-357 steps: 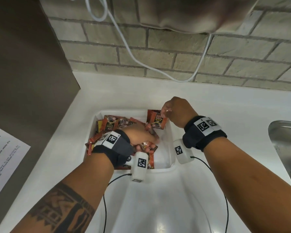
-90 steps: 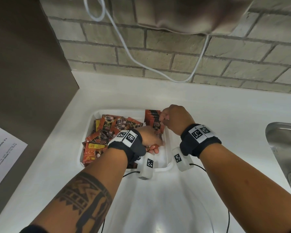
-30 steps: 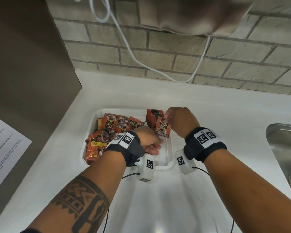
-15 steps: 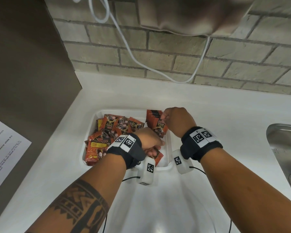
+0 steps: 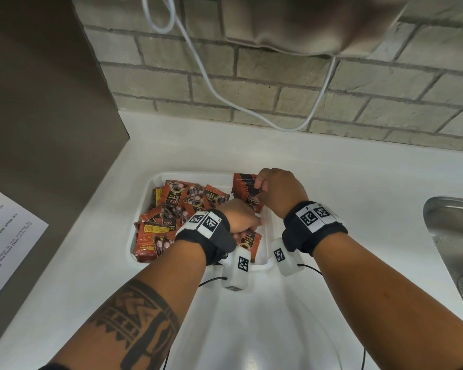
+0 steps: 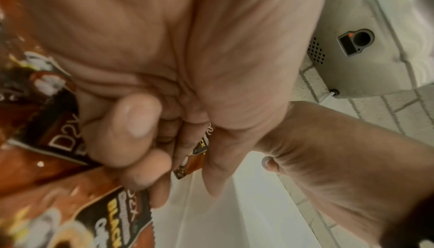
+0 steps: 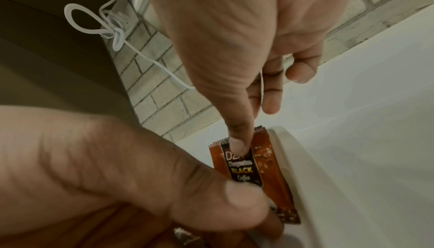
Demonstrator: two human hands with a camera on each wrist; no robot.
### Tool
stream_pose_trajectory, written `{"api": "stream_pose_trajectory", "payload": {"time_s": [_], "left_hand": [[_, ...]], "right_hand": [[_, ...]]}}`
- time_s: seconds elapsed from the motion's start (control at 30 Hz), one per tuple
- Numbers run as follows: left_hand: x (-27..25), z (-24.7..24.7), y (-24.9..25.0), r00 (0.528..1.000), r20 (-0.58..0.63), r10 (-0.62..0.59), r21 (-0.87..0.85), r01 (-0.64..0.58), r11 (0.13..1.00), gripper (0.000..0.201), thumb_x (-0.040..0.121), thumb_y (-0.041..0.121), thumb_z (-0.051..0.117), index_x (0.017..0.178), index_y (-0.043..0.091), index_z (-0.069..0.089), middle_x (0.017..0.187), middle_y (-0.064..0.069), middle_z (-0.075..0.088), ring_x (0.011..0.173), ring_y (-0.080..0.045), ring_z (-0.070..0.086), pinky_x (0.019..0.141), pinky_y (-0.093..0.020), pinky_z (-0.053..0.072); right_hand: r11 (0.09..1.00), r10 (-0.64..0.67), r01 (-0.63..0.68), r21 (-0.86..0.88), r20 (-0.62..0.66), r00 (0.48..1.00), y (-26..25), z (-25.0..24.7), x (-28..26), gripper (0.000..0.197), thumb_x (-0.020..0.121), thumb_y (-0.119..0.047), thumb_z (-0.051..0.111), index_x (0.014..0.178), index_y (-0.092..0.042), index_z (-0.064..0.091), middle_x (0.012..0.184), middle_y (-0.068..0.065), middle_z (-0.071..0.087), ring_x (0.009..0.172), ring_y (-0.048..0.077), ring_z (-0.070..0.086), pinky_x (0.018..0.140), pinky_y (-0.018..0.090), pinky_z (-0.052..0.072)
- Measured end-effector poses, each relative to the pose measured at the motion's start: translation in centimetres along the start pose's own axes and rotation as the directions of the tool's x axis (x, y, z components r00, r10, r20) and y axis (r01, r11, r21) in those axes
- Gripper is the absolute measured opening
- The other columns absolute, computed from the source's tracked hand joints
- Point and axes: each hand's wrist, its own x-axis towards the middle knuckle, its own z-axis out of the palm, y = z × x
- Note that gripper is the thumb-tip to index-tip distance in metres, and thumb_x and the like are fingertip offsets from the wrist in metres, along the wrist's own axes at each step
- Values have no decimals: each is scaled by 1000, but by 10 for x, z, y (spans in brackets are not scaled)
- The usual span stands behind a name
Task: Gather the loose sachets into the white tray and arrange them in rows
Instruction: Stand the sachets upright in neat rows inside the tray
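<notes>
A white tray [image 5: 198, 173] stands on the white counter. Red-brown coffee sachets [image 5: 171, 209] lie in a loose heap in its left half. A row of sachets [image 5: 243, 182] stands on edge at its back right. My right hand [image 5: 257, 186] pinches the top of the row's front sachet [image 7: 249, 166], thumb on its printed face, beside the tray wall [image 7: 305, 168]. My left hand [image 5: 254, 222] is curled just in front of the row and grips a sachet [image 6: 195, 157] between thumb and fingers. Another sachet [image 5: 250, 241] lies flat beneath that wrist.
A steel sink [image 5: 452, 236] is set into the counter at the right. A brick wall [image 5: 278, 97] with a hanging white cable [image 5: 211, 84] rises behind. A brown panel [image 5: 51, 102] and a printed sheet [image 5: 6, 236] stand at the left.
My right hand has brought its sachet back against the standing row. My left hand has curled round another sachet, and one more lies uncovered under its wrist.
</notes>
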Motion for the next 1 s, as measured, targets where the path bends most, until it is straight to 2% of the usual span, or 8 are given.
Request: {"api": "stream_pose_trajectory", "payload": {"time_s": [0.2, 0.57, 0.67, 0.7, 0.77, 0.8, 0.9, 1.0], "left_hand": [[-1, 2, -1, 1000, -15, 1, -9, -2, 1000, 31, 98, 26, 61, 116, 3, 70, 61, -6, 54, 42, -16, 40, 44, -22, 35], [-2, 1, -4, 996, -51, 68, 85, -64, 994, 34, 97, 22, 61, 122, 0, 67, 60, -6, 56, 41, -16, 44, 47, -23, 40], [-9, -2, -3, 990, -64, 127, 138, -118, 983, 35, 97, 25, 63, 128, 8, 66, 75, -8, 66, 57, -20, 57, 61, -28, 50], [-12, -4, -3, 983, -73, 169, 191, -152, 970, 36, 97, 26, 64, 131, 12, 65, 92, -9, 71, 75, -22, 65, 75, -29, 53], [-22, -6, -6, 969, -69, 238, 383, -195, 903, 40, 97, 27, 63, 135, 16, 63, 128, -4, 67, 113, -21, 63, 103, -32, 48], [-26, -6, -8, 966, -45, 256, 479, -204, 853, 39, 98, 28, 62, 135, 15, 63, 132, -3, 65, 118, -22, 61, 106, -35, 47], [-38, -4, -18, 970, 54, 237, 675, -211, 707, 34, 99, 29, 56, 125, 12, 69, 120, -6, 69, 107, -23, 65, 98, -38, 53], [-47, -3, -23, 973, 91, 211, 757, -205, 620, 33, 100, 30, 51, 118, 10, 71, 113, -6, 69, 100, -24, 64, 92, -37, 54]], "right_hand": [[1000, 10, -10, 11, 30, 1000, 2, 2, -1, 24, 78, -16, 77, 87, -28, 59, 94, -3, 62, 88, 19, 60, 80, 36, 54], [1000, 10, -10, 12, 23, 1000, 2, 3, -5, 26, 77, -15, 78, 93, -26, 60, 98, -2, 61, 90, 19, 60, 80, 35, 53], [1000, -2, 2, 18, 8, 1000, 2, -1, -9, 24, 78, -15, 77, 95, -23, 62, 100, 0, 62, 91, 19, 60, 82, 36, 53], [999, -3, 3, 33, -2, 1000, 3, -3, -11, 23, 79, -14, 76, 94, -23, 62, 99, 0, 62, 90, 19, 60, 81, 36, 53], [999, -2, 4, 54, -28, 1000, 4, -6, -19, 17, 82, -14, 74, 94, -21, 64, 96, -2, 61, 88, 18, 59, 76, 32, 50], [998, -1, 4, 61, -42, 999, 5, -9, -24, 14, 85, -14, 72, 93, -21, 64, 94, -3, 61, 86, 16, 58, 73, 29, 47], [997, 17, -16, 80, -15, 1000, -3, -17, -43, 9, 90, -13, 64, 89, -21, 67, 93, -5, 64, 85, 15, 60, 74, 28, 47], [1000, -15, 18, -25, 131, 991, -17, -13, -63, 19, 93, -10, 55, 91, -14, 73, 95, 0, 70, 84, 17, 62, 77, 29, 49]]}}
